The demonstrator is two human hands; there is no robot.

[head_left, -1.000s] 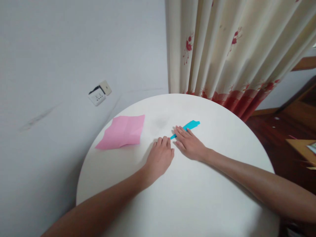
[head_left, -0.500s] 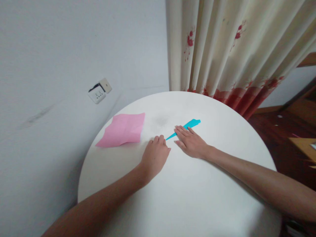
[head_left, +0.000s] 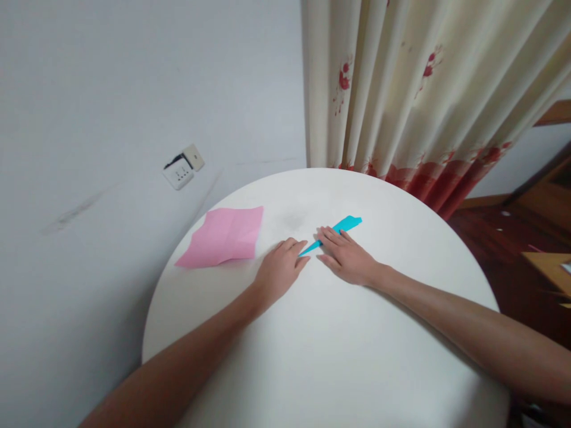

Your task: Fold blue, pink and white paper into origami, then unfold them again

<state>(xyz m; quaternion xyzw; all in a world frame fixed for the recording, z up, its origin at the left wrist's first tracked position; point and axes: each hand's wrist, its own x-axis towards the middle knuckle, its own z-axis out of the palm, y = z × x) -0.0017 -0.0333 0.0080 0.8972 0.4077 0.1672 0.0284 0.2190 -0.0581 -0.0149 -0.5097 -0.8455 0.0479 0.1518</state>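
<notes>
A narrow folded piece of blue paper [head_left: 348, 223] lies slantwise on the white round table [head_left: 330, 345], its thin point toward the left and its wider, uneven end toward the back right. Across its middle rests my right hand [head_left: 345, 255], flat with the fingers stretched out, hiding part of the paper. Beside the thin point is my left hand [head_left: 279, 267], its thumb and forefinger apart around the tip. Whether those fingers touch the paper is hard to see.
To the left on the table lies a creased pink sheet of paper [head_left: 225, 236]. A wall with a socket [head_left: 178, 173] stands at the left, and a cream and red curtain [head_left: 392, 89] hangs behind the table. Wooden furniture [head_left: 551, 267] is at the right.
My left hand has opened from a curled shape, its thumb and forefinger spreading at the blue paper's tip. My right hand stays on the paper nearly unmoved. The view has shifted slightly.
</notes>
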